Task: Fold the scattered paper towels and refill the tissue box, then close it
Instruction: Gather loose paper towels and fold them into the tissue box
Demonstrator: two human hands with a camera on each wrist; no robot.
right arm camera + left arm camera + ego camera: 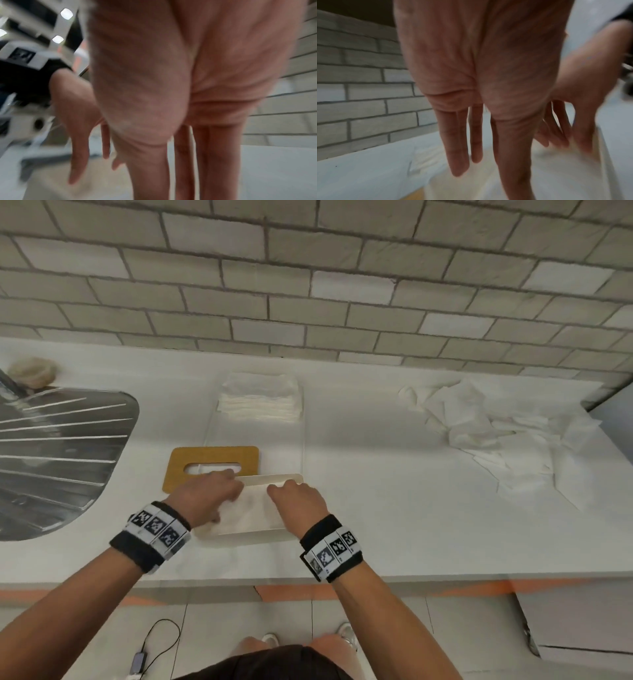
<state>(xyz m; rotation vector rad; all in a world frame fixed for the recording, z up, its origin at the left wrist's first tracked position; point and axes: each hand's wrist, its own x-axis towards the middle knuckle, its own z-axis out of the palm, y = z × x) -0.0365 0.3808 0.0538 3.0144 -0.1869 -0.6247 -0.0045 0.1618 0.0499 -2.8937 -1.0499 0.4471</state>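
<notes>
The cream tissue box (pixel 274 478) stands open near the counter's front edge, with white paper towel inside it. Both hands reach down into the box. My left hand (pixel 210 493) is at its left end and my right hand (pixel 296 498) at its right end. In the wrist views the left fingers (pixel 458 148) and the right fingers (pixel 202 169) are straight and point down onto the paper, gripping nothing. The yellow-brown lid (pixel 212 457) with its slot lies flat just behind and left of the box. A stack of folded towels (pixel 258 402) sits farther back.
Loose unfolded paper towels (pixel 496 433) are strewn over the right part of the white counter (pixel 376 457). A steel sink drainboard (pixel 61 460) takes up the left, with a pale scrubber (pixel 32 371) behind it. A brick wall (pixel 308 285) closes the back.
</notes>
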